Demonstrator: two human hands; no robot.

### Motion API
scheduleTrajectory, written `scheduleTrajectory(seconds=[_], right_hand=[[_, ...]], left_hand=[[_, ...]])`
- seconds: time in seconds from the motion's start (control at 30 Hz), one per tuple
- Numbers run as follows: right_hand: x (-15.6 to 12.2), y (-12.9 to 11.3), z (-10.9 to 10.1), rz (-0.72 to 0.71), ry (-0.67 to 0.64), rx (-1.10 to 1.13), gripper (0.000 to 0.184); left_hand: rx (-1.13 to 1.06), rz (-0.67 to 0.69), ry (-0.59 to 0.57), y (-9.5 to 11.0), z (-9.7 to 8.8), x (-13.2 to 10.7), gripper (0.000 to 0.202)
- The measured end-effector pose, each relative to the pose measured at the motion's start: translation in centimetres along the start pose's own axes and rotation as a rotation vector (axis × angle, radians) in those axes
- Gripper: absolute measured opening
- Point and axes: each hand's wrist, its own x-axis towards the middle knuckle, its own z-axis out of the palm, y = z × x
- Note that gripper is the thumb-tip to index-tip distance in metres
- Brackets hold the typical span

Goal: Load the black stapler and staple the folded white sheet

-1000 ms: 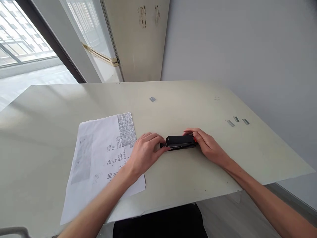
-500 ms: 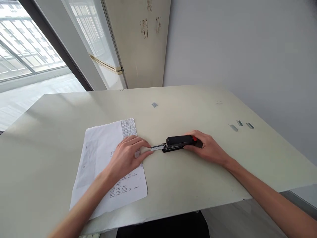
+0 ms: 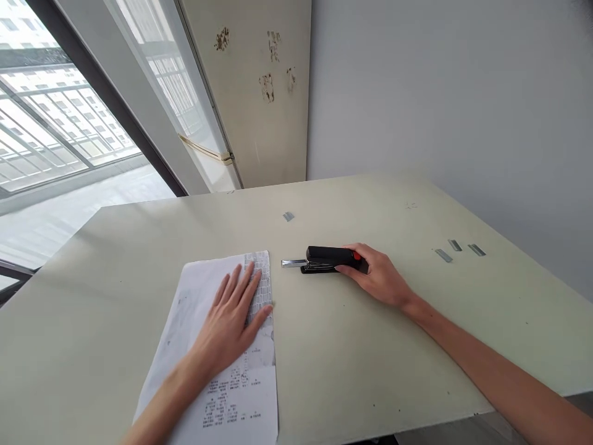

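Left hand [image 3: 227, 324] flat on paper [image 3: 199, 296], palm down, fingers spread, thumb out to the side near the paper's right edge. Right hand [image 3: 377, 275] grips stapler [image 3: 327, 254] at its rear end, thumb on the near side, fingers curled around the far side. Stapler is black, red part [image 3: 356, 255] showing by the hand, front end pointing left; metal slide [image 3: 293, 263] sticks out of the front. Stapler is over the table [image 3: 347, 358], right of the paper, apart from it; can't tell if its base touches the tabletop. Paper has print plus a patterned block at top right, partly under the left fingers. One grey strip [image 3: 288, 216] beyond the stapler; three more strips [image 3: 454, 245] grouped at far right. Fridge [image 3: 259, 136] and wall [image 3: 417, 93] behind.
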Motion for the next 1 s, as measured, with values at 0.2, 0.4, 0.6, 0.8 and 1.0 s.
scheduleTrajectory(seconds=[0.2, 0.4, 0.6, 0.8, 1.0], right_hand=[[1.9, 0.3, 1.0, 0.002, 0.085, 0.011, 0.04], [8.3, -1.3, 5.7, -0.081, 0.102, 0.085, 0.031], [12.4, -4.8, 10.4, -0.142, 0.016, 0.121, 0.031], [11.6, -4.8, 9.9, -0.147, -0.022, 0.163, 0.035], [8.7, -2.3, 6.5, -0.132, 0.001, 0.147, 0.029]], left_hand=[[-0.003, 0.062, 0.04, 3.1, 0.3, 0.7, 0.073], [-0.007, 0.051, 0.064, 3.9, 0.8, 1.1, 0.068], [-0.003, 0.034, 0.054, 3.9, 0.7, 0.8, 0.065], [-0.019, 0.032, 0.086, 3.9, 1.0, 0.8, 0.066], [-0.024, -0.01, 0.107, 1.5, 0.7, 0.5, 0.064]])
